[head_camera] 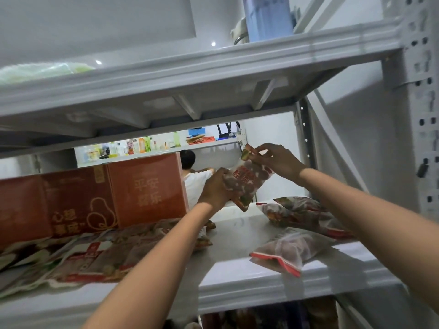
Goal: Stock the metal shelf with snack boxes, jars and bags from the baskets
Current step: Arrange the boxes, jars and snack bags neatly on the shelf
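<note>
Beside the bag (244, 184), red boxes (142, 188) (upright)

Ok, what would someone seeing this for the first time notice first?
The left hand and right hand hold a snack bag up over the middle of the shelf. Red boxes line the back left, and more bags lie flat in front of them and at the right.

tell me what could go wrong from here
1. The zip bag lies at the front lip of the shelf; the right forearm is close above it and might nudge it off.
2. The held bag, gripped by the left hand and pinched at its top corner by the right hand, looks soft and may topple if stood upright.
</note>
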